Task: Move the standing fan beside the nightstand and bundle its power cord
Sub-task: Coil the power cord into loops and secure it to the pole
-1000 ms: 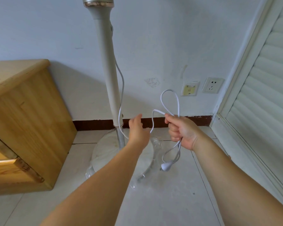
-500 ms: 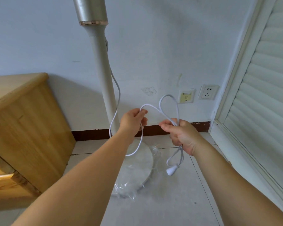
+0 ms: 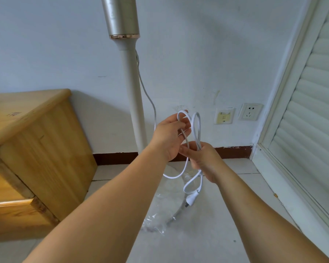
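The standing fan's pale pole (image 3: 133, 103) rises against the wall, just right of the wooden nightstand (image 3: 36, 141). Its round base (image 3: 176, 202), wrapped in clear plastic, rests on the tiled floor behind my arms. The white power cord (image 3: 197, 128) runs down from the pole and is gathered in loops between my hands. My left hand (image 3: 169, 137) pinches the top of one loop. My right hand (image 3: 203, 160), just below it, grips the bundle's middle. The plug (image 3: 189, 201) dangles under my right hand.
A wall socket (image 3: 250, 112) and a yellowed outlet plate (image 3: 224, 115) sit on the wall to the right. A louvred white door (image 3: 311, 118) fills the right side. Dark skirting runs along the wall's foot.
My left hand has carried a new loop of cord up and right, close above my right hand. The view has tilted up, showing more of the fan's pole.
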A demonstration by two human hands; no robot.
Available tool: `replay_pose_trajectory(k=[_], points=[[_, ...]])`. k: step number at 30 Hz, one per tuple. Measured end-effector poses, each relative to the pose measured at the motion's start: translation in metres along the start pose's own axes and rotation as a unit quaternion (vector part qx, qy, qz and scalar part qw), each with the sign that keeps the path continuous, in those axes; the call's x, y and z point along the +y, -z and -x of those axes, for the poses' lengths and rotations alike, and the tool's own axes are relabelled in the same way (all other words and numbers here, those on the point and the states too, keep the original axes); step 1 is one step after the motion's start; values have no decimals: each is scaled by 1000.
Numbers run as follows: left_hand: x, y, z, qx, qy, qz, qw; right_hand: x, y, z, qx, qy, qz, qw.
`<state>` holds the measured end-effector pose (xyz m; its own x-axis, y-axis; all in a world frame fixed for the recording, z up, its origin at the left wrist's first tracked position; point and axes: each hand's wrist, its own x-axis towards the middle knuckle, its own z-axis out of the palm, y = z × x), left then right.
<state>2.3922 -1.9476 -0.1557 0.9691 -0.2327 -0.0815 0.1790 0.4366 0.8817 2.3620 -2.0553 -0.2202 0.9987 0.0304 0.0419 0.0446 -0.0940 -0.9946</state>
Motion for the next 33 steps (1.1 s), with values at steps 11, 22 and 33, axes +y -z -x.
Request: replay_pose_trajectory(k=[11,22,33], points=[[-29,43,5,334,30,-210,918,-13,7,-5,226,22,-208,952],[-43,46,11,257,120,31,958,-15,14,-3,156,-21,-310,938],[-40,51,32,115,33,-183,976,-25,-11,-19,147,-87,-252,953]])
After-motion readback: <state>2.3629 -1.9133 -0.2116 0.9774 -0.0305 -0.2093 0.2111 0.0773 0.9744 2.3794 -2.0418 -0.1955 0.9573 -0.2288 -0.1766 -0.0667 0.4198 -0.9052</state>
